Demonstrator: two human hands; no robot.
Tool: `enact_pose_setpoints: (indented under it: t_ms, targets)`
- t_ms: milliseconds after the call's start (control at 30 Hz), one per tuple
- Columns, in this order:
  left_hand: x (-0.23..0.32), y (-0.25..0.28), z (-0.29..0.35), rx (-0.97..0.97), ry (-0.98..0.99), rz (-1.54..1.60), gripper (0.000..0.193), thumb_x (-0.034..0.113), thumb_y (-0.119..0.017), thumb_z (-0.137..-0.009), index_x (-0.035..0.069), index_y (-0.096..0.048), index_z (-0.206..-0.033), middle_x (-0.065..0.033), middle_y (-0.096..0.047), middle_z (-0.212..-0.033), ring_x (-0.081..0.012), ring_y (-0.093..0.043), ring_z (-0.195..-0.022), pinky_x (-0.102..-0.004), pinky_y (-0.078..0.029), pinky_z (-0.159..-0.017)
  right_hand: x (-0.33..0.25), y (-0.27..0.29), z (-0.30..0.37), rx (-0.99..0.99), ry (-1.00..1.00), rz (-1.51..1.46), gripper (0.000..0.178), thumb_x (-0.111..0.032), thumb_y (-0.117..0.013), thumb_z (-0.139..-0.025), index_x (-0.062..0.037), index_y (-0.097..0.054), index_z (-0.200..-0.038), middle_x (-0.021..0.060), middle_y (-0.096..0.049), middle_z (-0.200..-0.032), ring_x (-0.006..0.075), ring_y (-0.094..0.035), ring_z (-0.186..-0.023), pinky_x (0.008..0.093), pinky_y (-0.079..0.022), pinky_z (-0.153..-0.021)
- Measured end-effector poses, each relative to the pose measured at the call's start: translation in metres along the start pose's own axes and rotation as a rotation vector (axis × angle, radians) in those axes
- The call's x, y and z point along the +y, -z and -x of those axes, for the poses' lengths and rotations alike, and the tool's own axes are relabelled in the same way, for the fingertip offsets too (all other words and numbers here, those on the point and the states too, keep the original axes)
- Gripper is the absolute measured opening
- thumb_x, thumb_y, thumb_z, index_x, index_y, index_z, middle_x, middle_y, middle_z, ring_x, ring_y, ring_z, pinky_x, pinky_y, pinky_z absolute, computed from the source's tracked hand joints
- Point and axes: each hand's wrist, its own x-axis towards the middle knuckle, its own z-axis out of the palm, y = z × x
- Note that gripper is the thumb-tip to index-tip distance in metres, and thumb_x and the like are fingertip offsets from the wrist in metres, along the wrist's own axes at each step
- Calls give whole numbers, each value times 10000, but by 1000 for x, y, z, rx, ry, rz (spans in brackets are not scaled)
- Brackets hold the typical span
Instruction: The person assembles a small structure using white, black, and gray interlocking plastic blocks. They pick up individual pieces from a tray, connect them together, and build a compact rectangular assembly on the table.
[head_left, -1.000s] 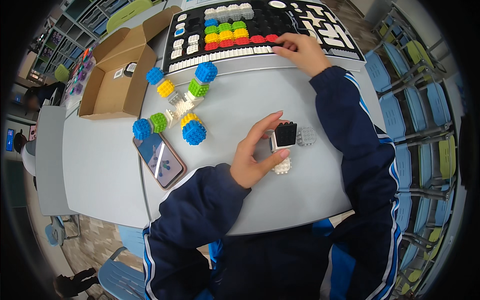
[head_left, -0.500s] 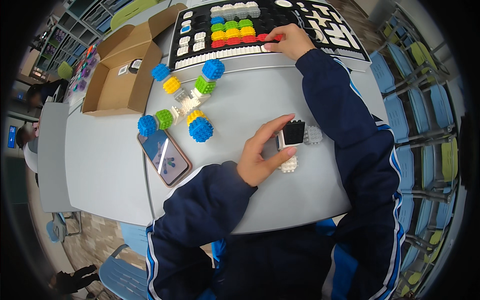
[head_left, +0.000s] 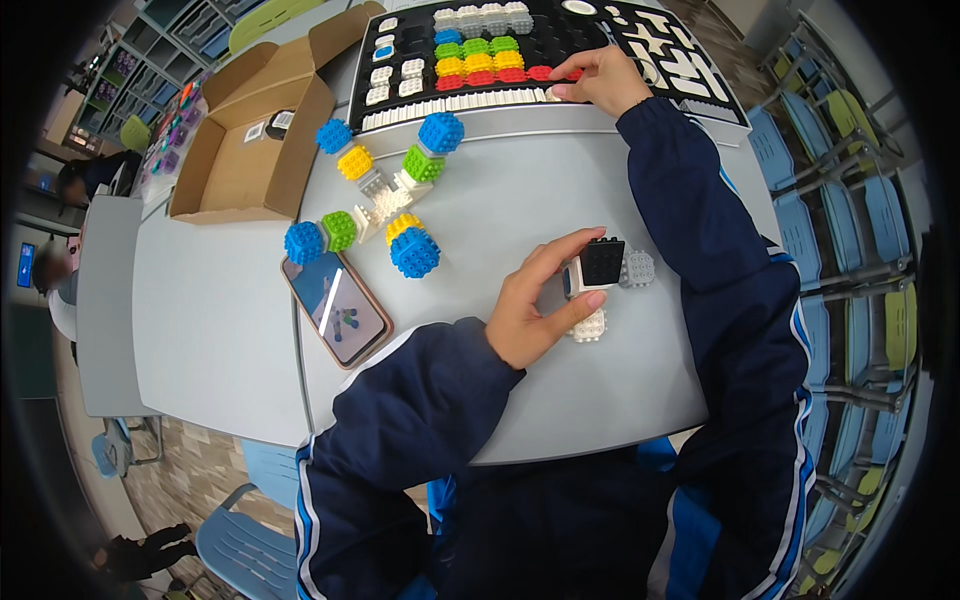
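Note:
My left hand (head_left: 528,318) is closed around a black-and-white cube block (head_left: 602,264), thumb on the near side and fingers on the far side. A grey studded block (head_left: 638,268) sits against the cube's right, and a white studded block (head_left: 590,327) shows below it by my thumb. Up at the parts tray (head_left: 490,121), my right hand (head_left: 612,82) has thumb and fingers around a red block (head_left: 573,75) at the right end of the red row (head_left: 495,76). Its fingers partly hide that block.
Left of centre stands a four-armed block model (head_left: 384,205) with blue, green and yellow ends. Below it lies a phone (head_left: 340,312) showing a picture of a similar model. An open cardboard box (head_left: 235,165) is at the far left. Chairs (head_left: 800,225) line the right side.
The whole view has shifted slightly, moving the table things a little to the right. Both hands keep nearly the same places, the left on the cube and the right at the red row.

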Motion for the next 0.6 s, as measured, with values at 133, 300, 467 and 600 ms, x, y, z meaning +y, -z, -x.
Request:
enact_pose_setpoints:
  t_ms: [133,300,467,600]
  targets:
    - [-1,2,2,5,3,-6,584,155,-738,-895,62,-504,-1421,-72,-594,-1335,-172,-554,-1198,-335,-395,-1020,-11,4,12,82,97,205,364,-408,-839,-755,-141,-783,-995,117,-715,-805,273,-686,-770,389,-526,-733]
    - [1,0,0,-3,16,13,568,164,-730,-903,84,-514,-1422,-120,-592,-1319,-238,-556,-1228,-373,-396,-1078,32,47,16,284,218,361,385,-445,-786,-809,-98,-762,-974,117,-662,-679,252,-614,-604,354,-489,-614]
    - [-1,-1,0,6,-3,6,582,140,-738,-894,60,-505,-1421,-70,-604,-1312,-166,-558,-1177,-335,-398,-1018,68,98,29,211,-25,581,447,-468,-828,-752,-50,-699,-842,125,-676,-743,261,-662,-721,377,-508,-670]
    - [-1,-1,0,1,13,2,579,144,-737,-896,74,-507,-1423,-79,-600,-1317,-185,-558,-1190,-349,-399,-1035,66,105,32,65,-88,447,449,-411,-869,-707,-23,-671,-819,132,-680,-763,260,-661,-753,382,-506,-692]
